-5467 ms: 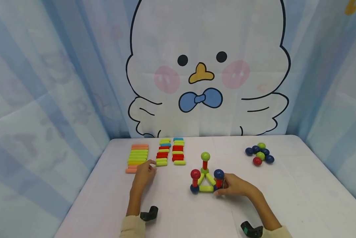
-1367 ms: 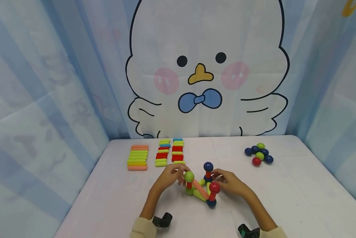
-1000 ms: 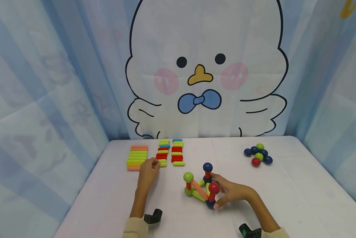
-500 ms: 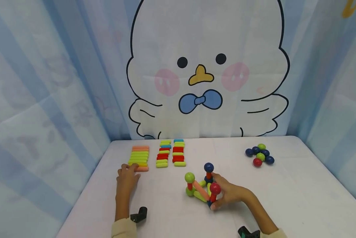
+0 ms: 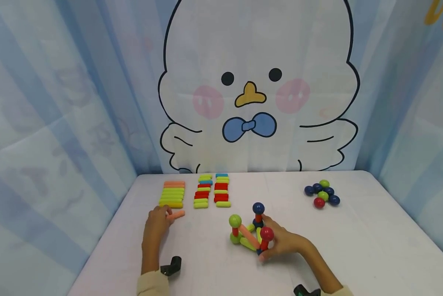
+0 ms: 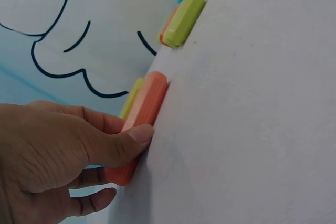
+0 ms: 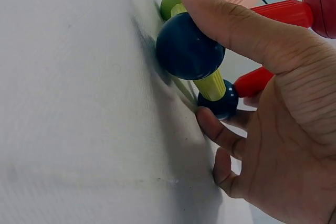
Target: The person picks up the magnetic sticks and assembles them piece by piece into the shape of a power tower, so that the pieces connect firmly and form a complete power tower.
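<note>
My left hand [image 5: 156,225] pinches an orange rod [image 6: 146,100] between thumb and fingers, just in front of the left row of rods. In the head view that rod sticks out to the right of the fingertips. My right hand [image 5: 289,239] grips a ball-and-stick frame [image 5: 248,243] standing on the table. Its thumb lies on a navy ball [image 7: 190,46], while other fingers touch a second navy ball [image 7: 219,100]. The frame has a triangular base of yellow-green rods and three red uprights, topped by green, navy and red balls. A salmon rod [image 5: 249,236] slants across one side.
Behind the left hand lies a row of long rods [image 5: 173,195], salmon, green and yellow. Right of it are two columns of short rods [image 5: 201,195] in red, green and blue. Several loose balls [image 5: 323,196] sit at the back right of the white table [image 5: 358,246].
The frame has been turned and gained the slanting salmon rod. My left hand left it, passed the short rods, and pulled the orange rod from the row's front. The right hand keeps hold.
</note>
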The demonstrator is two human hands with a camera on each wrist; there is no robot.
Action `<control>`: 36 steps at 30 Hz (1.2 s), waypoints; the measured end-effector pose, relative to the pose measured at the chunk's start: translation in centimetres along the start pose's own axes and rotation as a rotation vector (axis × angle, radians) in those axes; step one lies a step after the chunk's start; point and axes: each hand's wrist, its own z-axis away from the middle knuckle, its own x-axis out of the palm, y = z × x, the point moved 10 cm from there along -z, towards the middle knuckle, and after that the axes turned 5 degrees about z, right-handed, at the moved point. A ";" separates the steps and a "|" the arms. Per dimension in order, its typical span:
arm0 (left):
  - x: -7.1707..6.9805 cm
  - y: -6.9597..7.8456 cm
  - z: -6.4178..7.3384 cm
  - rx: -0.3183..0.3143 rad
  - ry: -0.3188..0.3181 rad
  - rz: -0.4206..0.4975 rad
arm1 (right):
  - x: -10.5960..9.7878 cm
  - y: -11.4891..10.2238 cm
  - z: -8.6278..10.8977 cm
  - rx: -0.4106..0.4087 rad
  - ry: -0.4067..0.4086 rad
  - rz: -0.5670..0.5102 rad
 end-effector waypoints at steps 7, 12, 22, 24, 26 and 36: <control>1.1 0.0 0.1 -0.013 -0.177 0.122 | 0.1 -0.2 0.2 -0.030 -0.026 -0.037; 2.0 2.1 0.4 0.047 -0.275 0.228 | 0.1 -0.4 0.3 -0.050 -0.035 -0.039; 5.9 10.3 2.0 0.298 -0.534 0.663 | 0.2 0.3 0.2 -0.011 -0.045 -0.074; 7.1 11.6 2.4 0.300 -0.604 0.751 | 0.2 0.4 0.2 -0.004 -0.046 -0.080; 8.0 12.5 2.8 0.282 -0.646 0.818 | 0.2 0.4 0.2 -0.002 -0.047 -0.084; 10.6 14.7 3.9 0.236 -0.676 0.838 | 0.2 0.3 0.2 -0.013 -0.053 -0.086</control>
